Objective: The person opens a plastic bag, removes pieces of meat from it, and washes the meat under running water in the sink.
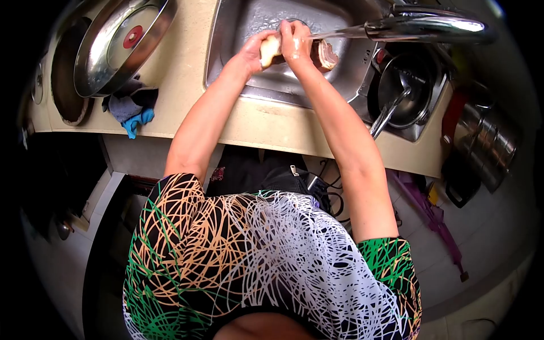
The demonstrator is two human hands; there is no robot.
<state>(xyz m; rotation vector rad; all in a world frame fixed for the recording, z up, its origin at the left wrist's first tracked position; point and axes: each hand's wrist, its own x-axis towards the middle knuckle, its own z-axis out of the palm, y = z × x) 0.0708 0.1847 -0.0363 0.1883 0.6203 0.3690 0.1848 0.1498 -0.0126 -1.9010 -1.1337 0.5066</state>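
My left hand (251, 52) grips a piece of meat (271, 50) over the sink, its pale yellow fatty side and brown edge showing. My right hand (295, 41) is wet and closed over the same piece from above, its fingers bent. To the right of my right wrist shows pinkish meat with a brown rind (326, 55); whether it joins the held piece is hidden by my hand. From the faucet (428, 29) a stream of water (343, 33) runs onto my right hand. Both hands are inside the steel sink (231, 79).
On the left counter (187, 73) stand a large steel pan or lid (122, 45) and grey and blue cloths (131, 107). At the sink's right, a dark pot (411, 85) holds a metal ladle (391, 112). A purple umbrella (433, 218) leans below the counter at right.
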